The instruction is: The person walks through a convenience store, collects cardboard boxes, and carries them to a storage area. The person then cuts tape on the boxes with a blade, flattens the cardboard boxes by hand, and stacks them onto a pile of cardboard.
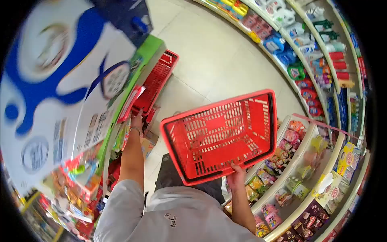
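My right hand [237,177] grips the near rim of a red plastic shopping basket [219,137], thumb showing over the edge. That basket has slotted walls, a black handle lying along its rim, and nothing inside; it is tilted with its opening toward me. My left hand [137,120] reaches forward to the near end of a second red basket [159,78], low by the left-hand display. Its fingers are small and partly hidden at that basket's edge, so their grip does not show clearly.
A large white and blue box display [52,101] with a green edge [149,50] fills the left side. Curved shelves [274,36] of bottles and packets run along the right. Pale floor tiles [197,60] lie between. A cardboard box [149,143] sits below my left arm.
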A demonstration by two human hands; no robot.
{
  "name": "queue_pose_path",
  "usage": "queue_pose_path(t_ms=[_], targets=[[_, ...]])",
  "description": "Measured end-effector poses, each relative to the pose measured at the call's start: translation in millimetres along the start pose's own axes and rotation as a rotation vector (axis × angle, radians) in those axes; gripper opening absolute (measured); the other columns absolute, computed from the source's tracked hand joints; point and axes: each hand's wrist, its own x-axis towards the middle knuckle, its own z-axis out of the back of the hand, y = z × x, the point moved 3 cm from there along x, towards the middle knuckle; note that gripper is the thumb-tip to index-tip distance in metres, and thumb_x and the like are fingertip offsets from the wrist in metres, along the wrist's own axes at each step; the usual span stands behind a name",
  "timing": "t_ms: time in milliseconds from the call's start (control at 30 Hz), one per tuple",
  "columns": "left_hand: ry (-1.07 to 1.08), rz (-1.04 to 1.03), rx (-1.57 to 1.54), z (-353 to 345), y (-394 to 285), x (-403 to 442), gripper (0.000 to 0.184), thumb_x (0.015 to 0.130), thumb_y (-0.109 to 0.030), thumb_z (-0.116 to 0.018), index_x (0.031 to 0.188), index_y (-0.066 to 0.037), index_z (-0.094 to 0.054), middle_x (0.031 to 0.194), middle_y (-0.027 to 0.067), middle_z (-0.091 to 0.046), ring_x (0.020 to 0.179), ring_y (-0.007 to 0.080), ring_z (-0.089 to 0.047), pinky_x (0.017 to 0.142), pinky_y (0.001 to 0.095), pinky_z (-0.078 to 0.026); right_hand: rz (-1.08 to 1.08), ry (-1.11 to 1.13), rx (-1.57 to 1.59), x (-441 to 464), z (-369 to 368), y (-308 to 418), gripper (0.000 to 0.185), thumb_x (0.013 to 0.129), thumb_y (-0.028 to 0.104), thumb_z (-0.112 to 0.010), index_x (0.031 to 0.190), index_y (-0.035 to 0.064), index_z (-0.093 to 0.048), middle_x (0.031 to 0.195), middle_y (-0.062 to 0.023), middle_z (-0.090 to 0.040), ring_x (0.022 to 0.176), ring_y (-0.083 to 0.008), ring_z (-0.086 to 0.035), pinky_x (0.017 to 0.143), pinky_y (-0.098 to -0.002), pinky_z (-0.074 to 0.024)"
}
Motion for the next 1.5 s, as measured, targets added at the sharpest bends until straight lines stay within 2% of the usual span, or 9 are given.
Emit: queue_pose_path(t_ms=[133, 233, 300, 500, 733, 1133, 1300, 1400, 1500], targets=[[0.256, -0.151, -0.473, -14.0, -10.2, 54.3, 0.047, 0.083, -0.016, -0.068, 0.126, -0.024, -0.051, 0.121, -0.0007, -0.060, 0.109, 0.0199, -0.057, 0.084, 0.0447, -0.046, -0.100, -0.013, -0.064, 37.5, -8.6, 3.4, 0.065, 0.075, -0.004, -0.060, 0.137, 0.0054, -0.041, 0.128, -0.0129, -0.055, 0.118, -0.0326, -0.055, 0.101, -0.0514, -0.0456], [0.412, -0.091, -0.701, -17.7, -9.3, 57.0, 0.050, 0.079, -0.004, -0.064, 0.126, -0.016, -0.051, 0.109, 0.0021, -0.065, 0.097, 0.0217, -0.063, 0.073, 0.0424, -0.054, -0.177, 0.057, -0.053, 67.1, -28.5, 6.7, 0.064, 0.076, -0.003, -0.061, 0.137, 0.0046, -0.041, 0.129, -0.0130, -0.055, 0.119, -0.0327, -0.055, 0.101, -0.0534, -0.0458], [0.246, -0.109, -0.625, -22.4, -13.8, 46.1, 0.050, 0.080, 0.000, -0.061, 0.126, -0.012, -0.050, 0.109, 0.0049, -0.065, 0.099, 0.0238, -0.064, 0.075, 0.0403, -0.057, -0.213, 0.087, -0.037, 86.7, -42.4, 10.2, 0.062, 0.078, -0.002, -0.061, 0.137, 0.0040, -0.041, 0.127, -0.0136, -0.056, 0.116, -0.0338, -0.056, 0.099, -0.0561, -0.0465], [0.056, -0.230, -0.406, -51.5, 24.0, -39.3, 0.043, 0.083, 0.001, -0.060, 0.124, -0.008, -0.049, 0.113, 0.0075, -0.064, 0.102, 0.0240, -0.063, 0.085, 0.0386, -0.056, -0.362, 0.104, -0.070, 111.9, -49.0, 8.0, 0.058, 0.081, -0.004, -0.055, 0.136, 0.0039, -0.043, 0.124, -0.0168, -0.058, 0.114, -0.0352, -0.058, 0.097, -0.0599, -0.0468], [0.195, -0.304, -0.243, -97.8, 109.9, -183.0, 0.041, 0.085, 0.000, -0.062, 0.122, -0.006, -0.045, 0.114, 0.0096, -0.063, 0.101, 0.0234, -0.063, 0.085, 0.0382, -0.056, -0.351, 0.086, 0.024, 122.0, -55.5, 17.8, 0.052, 0.081, 0.000, -0.057, 0.132, 0.0028, -0.048, 0.125, -0.0155, -0.059, 0.114, -0.0334, -0.058, 0.101, -0.0559, -0.0446], [0.471, -0.236, -0.331, -121.3, 79.5, -288.1, 0.047, 0.081, 0.000, -0.072, 0.117, -0.003, -0.043, 0.111, 0.0119, -0.064, 0.097, 0.0195, -0.063, 0.086, 0.0336, -0.054, -0.242, 0.080, -0.107, 93.0, -25.8, 55.0, 0.051, 0.080, -0.002, -0.058, 0.130, 0.0037, -0.048, 0.123, -0.0128, -0.059, 0.115, -0.0303, -0.058, 0.101, -0.0496, -0.0460], [0.513, -0.336, -0.223, -109.5, 58.1, -353.9, 0.058, 0.080, -0.002, -0.073, 0.130, -0.001, -0.043, 0.125, 0.0096, -0.059, 0.111, 0.0171, -0.057, 0.096, 0.0329, -0.048, -0.276, 0.112, -0.194, 75.4, -17.9, 61.8, 0.052, 0.081, -0.002, -0.057, 0.132, 0.0051, -0.046, 0.125, -0.0108, -0.057, 0.116, -0.0280, -0.056, 0.102, -0.0487, -0.0447], [0.524, -0.421, -0.191, -102.2, 51.1, -395.1, 0.059, 0.079, 0.003, -0.072, 0.130, -0.002, -0.042, 0.127, 0.0089, -0.057, 0.115, 0.0169, -0.055, 0.099, 0.0337, -0.047, -0.218, 0.194, -0.222, 70.1, -25.2, 82.1, 0.046, 0.087, 0.007, -0.062, 0.129, 0.0013, -0.045, 0.116, -0.0126, -0.062, 0.103, -0.0282, -0.063, 0.093, -0.0453, -0.0521], [0.524, -0.432, -0.341, -90.5, 59.0, -422.2, 0.060, 0.078, 0.010, -0.069, 0.128, -0.004, -0.041, 0.125, 0.0075, -0.057, 0.116, 0.0171, -0.055, 0.101, 0.0350, -0.046, -0.439, 0.200, -0.851, 70.7, -15.9, 152.7, 0.036, 0.093, 0.034, -0.061, 0.094, -0.0012, -0.059, 0.081, -0.0148, -0.066, 0.066, -0.0254, -0.067, 0.061, -0.0361, -0.0574]])
